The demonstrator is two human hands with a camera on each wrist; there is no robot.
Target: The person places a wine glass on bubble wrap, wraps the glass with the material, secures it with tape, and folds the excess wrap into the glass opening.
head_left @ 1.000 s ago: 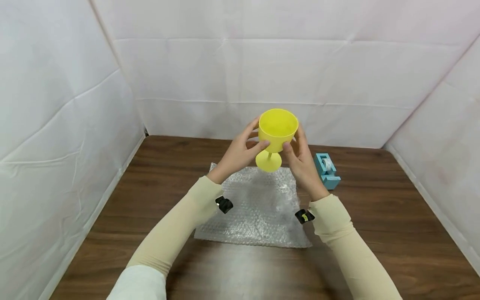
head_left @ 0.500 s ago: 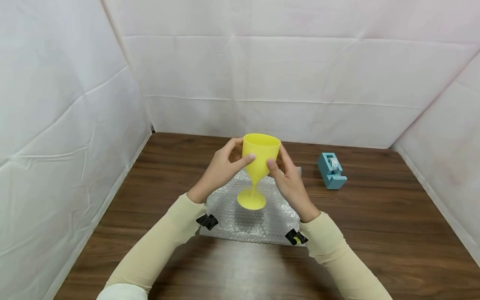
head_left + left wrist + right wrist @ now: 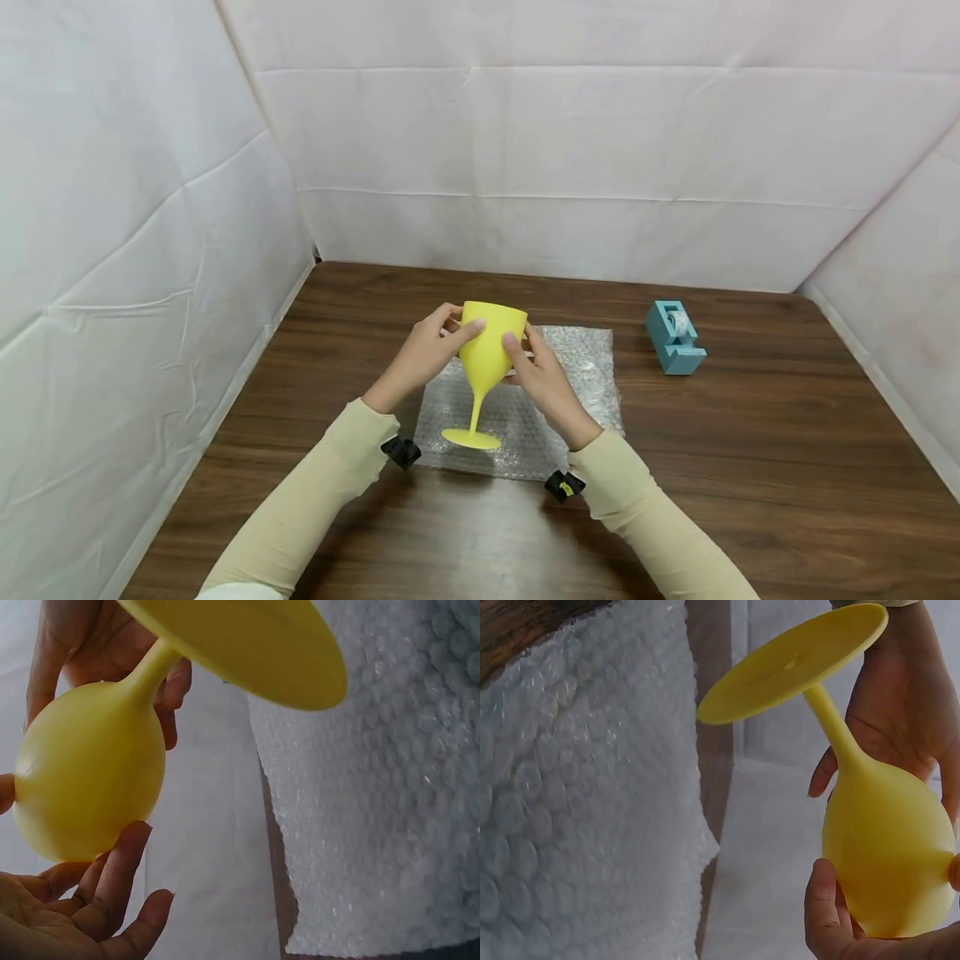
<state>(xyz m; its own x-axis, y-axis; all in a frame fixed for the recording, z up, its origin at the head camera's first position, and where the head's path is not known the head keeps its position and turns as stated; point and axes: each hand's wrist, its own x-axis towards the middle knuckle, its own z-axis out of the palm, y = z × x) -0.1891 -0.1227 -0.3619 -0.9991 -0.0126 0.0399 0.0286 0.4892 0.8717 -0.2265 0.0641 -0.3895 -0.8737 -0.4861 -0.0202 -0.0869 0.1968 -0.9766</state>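
Note:
A yellow plastic goblet (image 3: 489, 354) is held by its bowl between both hands, tilted a little, with its stem and round foot hanging lower left. The left hand (image 3: 422, 357) grips the bowl from the left, thumb on the near side and fingers behind. From the right, the right hand (image 3: 550, 385) grips it the same way. Both wrist views show the goblet's bowl (image 3: 94, 772) with fingertips pressed on it, and its foot (image 3: 795, 664) stands free of the fingers. Beneath lies a sheet of bubble wrap (image 3: 581, 358), partly hidden by the goblet and hands.
A blue tape dispenser (image 3: 675, 337) with a roll of clear tape stands right of the bubble wrap on the brown wooden table (image 3: 757, 417). White cloth walls (image 3: 585, 133) close off the back and both sides.
Both hands have brought the goblet down and to the left, nearer the body. It has turned from showing its open mouth to showing its side, stem and foot.

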